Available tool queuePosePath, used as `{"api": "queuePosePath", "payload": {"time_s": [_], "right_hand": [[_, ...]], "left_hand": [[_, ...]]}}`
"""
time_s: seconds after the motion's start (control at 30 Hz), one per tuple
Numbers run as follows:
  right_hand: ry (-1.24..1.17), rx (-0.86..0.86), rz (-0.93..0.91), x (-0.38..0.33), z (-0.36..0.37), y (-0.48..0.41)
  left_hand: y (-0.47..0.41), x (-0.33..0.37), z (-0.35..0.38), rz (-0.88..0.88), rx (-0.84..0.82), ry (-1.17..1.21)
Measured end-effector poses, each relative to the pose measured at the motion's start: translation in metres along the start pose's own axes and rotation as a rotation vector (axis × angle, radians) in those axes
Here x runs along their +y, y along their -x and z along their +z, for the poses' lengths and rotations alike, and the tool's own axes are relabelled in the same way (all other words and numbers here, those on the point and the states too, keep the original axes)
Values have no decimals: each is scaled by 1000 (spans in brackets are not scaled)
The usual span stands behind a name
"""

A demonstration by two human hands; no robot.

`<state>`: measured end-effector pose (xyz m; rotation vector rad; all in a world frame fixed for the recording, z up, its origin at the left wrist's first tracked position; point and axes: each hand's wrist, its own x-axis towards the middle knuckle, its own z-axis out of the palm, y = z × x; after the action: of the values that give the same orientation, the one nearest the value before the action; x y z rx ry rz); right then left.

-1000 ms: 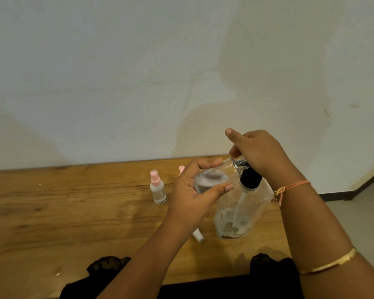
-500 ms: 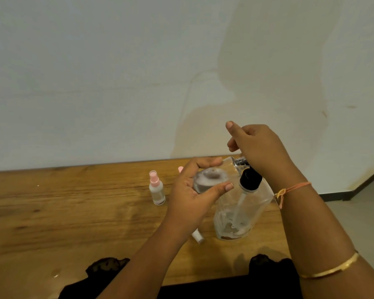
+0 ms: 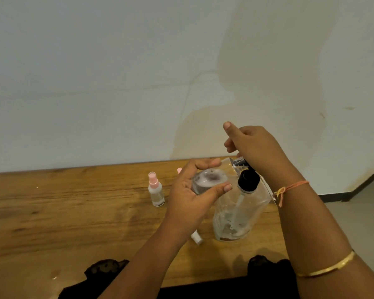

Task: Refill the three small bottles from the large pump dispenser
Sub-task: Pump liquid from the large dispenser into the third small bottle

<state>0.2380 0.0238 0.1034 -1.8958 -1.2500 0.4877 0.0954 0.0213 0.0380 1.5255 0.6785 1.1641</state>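
- Right hand (image 3: 259,147): raised slightly against one second ago, as though the pump head had been let up. The left hand (image 3: 188,199) is scarcely shifted.
- Small bottle (image 3: 207,182): uncapped, clamped between the left thumb and fingers, and held close by the spout.
- Large pump dispenser (image 3: 235,214): stood directly beneath the right fingers, which are curled over its pump head with the thumb raised.
- Second small bottle (image 3: 156,190): stood capped, just beyond the left knuckles.
- Pink cap (image 3: 179,170): glimpsed behind the left fingers and taken for the third bottle.
- Loose white cap (image 3: 196,237): laid on the table (image 3: 73,212) below the left wrist.
- Progress: one filling is judged under way. Fill levels cannot be told.
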Motion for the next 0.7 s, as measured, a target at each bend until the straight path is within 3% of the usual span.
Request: {"api": "queuePosePath", "payload": {"time_s": [0.23,0.5,0.7], "right_hand": [[56,-161,135,11,1,-3],[-71,29,16,-3,0,1],[-3,-162,173,5,-1,0]], "left_hand": [[-1,-5,0,-25,-25,-40],[0,1,2,9,-9,4],[-1,-5,0,1,-23,-22]]}}
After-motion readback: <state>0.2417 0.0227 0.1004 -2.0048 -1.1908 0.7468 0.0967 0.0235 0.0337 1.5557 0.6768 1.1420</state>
